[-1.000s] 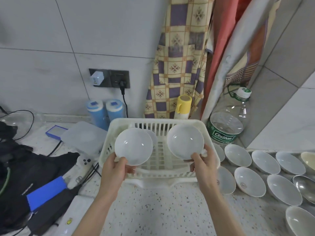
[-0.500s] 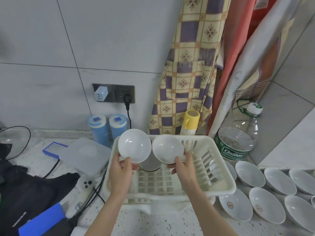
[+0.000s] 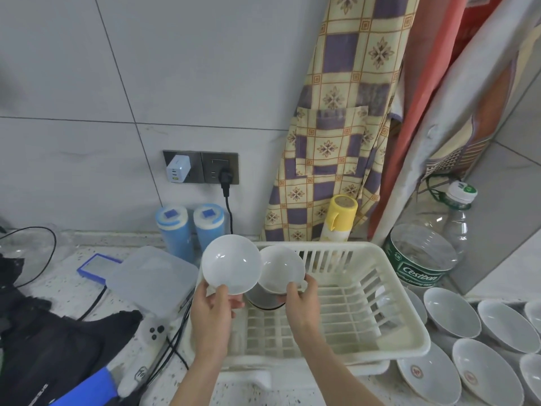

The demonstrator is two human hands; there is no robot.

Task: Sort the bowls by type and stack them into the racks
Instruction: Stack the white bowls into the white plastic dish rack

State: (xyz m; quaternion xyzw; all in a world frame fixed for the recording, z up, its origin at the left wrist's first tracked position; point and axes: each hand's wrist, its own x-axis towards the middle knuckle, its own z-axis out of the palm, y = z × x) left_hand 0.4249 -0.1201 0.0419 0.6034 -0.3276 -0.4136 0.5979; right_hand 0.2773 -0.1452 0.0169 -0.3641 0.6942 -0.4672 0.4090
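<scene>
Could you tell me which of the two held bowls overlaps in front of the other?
The left hand's bowl; its rim covers the edge of the right hand's bowl.

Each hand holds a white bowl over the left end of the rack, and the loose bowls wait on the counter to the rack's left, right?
Not quite. The head view shows the loose bowls to the right of the rack. The left hand and right hand do each hold a bowl.

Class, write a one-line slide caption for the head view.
Each hand, left and right, holds a white bowl over the rack.
</scene>
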